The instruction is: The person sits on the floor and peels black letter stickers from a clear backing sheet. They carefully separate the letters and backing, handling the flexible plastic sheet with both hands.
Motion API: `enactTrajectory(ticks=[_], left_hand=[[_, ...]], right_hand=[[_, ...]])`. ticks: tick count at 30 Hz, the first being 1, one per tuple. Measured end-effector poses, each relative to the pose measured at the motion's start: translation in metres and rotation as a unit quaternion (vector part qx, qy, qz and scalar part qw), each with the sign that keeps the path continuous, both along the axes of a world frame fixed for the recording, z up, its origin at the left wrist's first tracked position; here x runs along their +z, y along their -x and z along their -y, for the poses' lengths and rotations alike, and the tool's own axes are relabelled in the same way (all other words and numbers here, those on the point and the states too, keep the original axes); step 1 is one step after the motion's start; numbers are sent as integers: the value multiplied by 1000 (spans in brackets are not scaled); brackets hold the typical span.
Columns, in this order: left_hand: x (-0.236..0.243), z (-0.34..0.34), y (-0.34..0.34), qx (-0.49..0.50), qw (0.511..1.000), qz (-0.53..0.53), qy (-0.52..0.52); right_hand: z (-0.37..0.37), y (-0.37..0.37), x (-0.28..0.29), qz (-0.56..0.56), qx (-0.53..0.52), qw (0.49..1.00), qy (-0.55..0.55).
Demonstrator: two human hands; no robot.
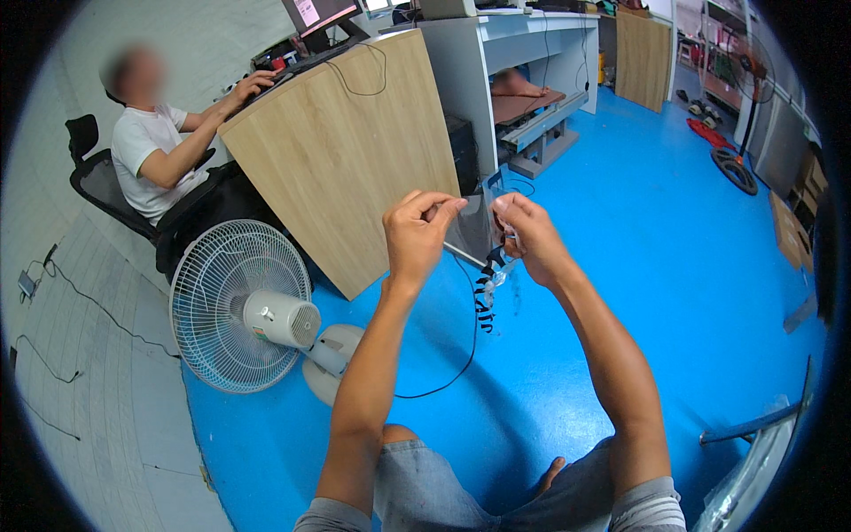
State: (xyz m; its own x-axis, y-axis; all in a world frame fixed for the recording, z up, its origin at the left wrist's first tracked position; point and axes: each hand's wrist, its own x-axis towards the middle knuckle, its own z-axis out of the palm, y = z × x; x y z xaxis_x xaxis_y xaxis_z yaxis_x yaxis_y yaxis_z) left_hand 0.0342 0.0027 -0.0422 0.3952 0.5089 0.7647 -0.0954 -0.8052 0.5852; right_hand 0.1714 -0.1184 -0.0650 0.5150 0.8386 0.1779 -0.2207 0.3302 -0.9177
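Both my hands are raised in front of me over the blue floor. My left hand (415,238) is closed in a pinch, thumb against forefinger, at the upper edge of what looks like a clear plastic bag (475,227). Close beside it, my right hand (532,232) has its fingers closed round the top of a dangling bundle of black curved pieces and clear plastic (486,297). The bundle hangs below the right fingers, apart from the floor. Its exact kind is too small to tell, and the right fingers hide its top.
A white pedestal fan (282,319) stands at my left, with a black cable (468,359) on the floor. Beyond it is a wooden desk (355,151), where a person (146,151) sits. A blue-legged stand (749,426) is at lower right; another fan (743,133) stands far right.
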Motion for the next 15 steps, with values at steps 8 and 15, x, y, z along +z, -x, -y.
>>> enactTrajectory(ticks=[8,15], left_hand=[[-1,6,-4,4,1000,8,1],[-4,1,-3,36,998,-6,44]], right_hand=[[-6,1,-7,146,-119,982,11],[-5,-4,-11,102,-126,986,-26]])
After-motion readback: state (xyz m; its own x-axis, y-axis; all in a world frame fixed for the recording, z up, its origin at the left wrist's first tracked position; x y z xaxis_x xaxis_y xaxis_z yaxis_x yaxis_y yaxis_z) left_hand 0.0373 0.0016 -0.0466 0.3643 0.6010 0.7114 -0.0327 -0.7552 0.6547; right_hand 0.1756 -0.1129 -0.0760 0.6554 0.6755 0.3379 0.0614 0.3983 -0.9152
